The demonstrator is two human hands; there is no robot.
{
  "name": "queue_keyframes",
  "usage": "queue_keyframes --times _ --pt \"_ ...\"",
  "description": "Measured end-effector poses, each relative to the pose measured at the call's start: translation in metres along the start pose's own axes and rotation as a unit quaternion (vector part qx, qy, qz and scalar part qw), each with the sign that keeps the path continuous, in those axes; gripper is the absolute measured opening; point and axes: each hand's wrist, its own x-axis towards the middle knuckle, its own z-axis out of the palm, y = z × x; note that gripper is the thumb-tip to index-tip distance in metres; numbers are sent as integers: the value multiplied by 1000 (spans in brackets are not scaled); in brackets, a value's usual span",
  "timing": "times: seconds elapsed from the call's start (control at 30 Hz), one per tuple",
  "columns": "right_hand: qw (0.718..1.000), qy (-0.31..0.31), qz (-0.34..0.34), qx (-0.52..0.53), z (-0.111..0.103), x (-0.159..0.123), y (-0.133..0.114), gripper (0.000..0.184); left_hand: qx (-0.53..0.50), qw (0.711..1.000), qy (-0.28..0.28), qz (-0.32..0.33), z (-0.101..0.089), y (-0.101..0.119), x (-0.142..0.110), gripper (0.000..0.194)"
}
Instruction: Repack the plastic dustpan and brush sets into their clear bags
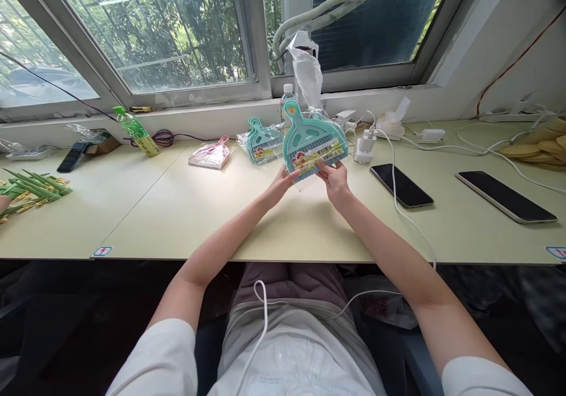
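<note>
A teal mini dustpan and brush set in clear plastic is held up above the table, its printed label facing me. My left hand grips its lower left edge. At the lower right edge, the fingers of my right hand are closed on the same pack. Just behind it to the left, a second teal dustpan set lies wrapped on the table. Further left is a pink wrapped pack with a similar handle, flat on the tabletop.
Two phones lie to the right, a white cable crossing the nearer one. A charger stands behind them. At left are a tilted green bottle, a dark phone-like device and green stems by another person's hand.
</note>
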Motion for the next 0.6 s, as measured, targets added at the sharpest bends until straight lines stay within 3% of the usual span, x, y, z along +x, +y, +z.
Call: queue_keyframes --times 0.17,0.23,0.47,0.6 --pt "1000 -4 -1 -26 9 -10 9 45 -25 984 175 38 -2 -6 7 56" --pt "999 7 -2 -34 9 -11 12 45 -26 978 203 30 3 -11 4 55" --pt "999 32 -21 1 -1 -3 3 38 -25 997 50 -58 26 -18 -13 67" --pt "1000 26 -8 -3 0 -3 0 36 -7 997 72 -35 25 -16 -10 63"
